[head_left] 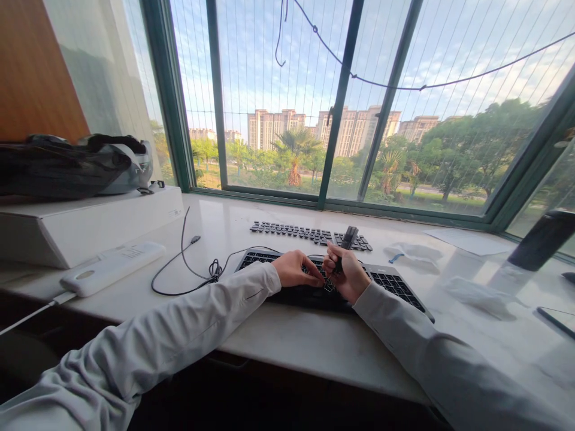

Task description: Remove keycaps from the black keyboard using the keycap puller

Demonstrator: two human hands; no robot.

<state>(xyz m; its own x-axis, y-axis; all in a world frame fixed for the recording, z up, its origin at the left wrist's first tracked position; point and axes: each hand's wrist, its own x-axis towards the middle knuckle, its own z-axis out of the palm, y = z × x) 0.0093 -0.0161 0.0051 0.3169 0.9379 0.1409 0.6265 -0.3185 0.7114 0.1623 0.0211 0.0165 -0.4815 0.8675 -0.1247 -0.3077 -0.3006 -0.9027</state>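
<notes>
A dark keyboard (pixel 390 282) lies on the white marble ledge (pixel 287 335) before the window. My left hand (pixel 297 269) rests on its keys with the fingers curled down, pressing on the board. My right hand (pixel 345 276) is closed around a dark keycap puller tool (pixel 345 242) whose upper end sticks up and whose tip meets the keys. Behind the keyboard, removed black keycaps (pixel 309 232) are laid out in rows on the ledge.
A black cable (pixel 188 269) coils left of the keyboard. A white box (pixel 90 224) with a dark bag (pixel 67 164) on top stands at the left, a white power strip (pixel 112 267) before it. Paper (pixel 467 240), a plastic wrap (pixel 411 252) and a dark device (pixel 541 239) lie right.
</notes>
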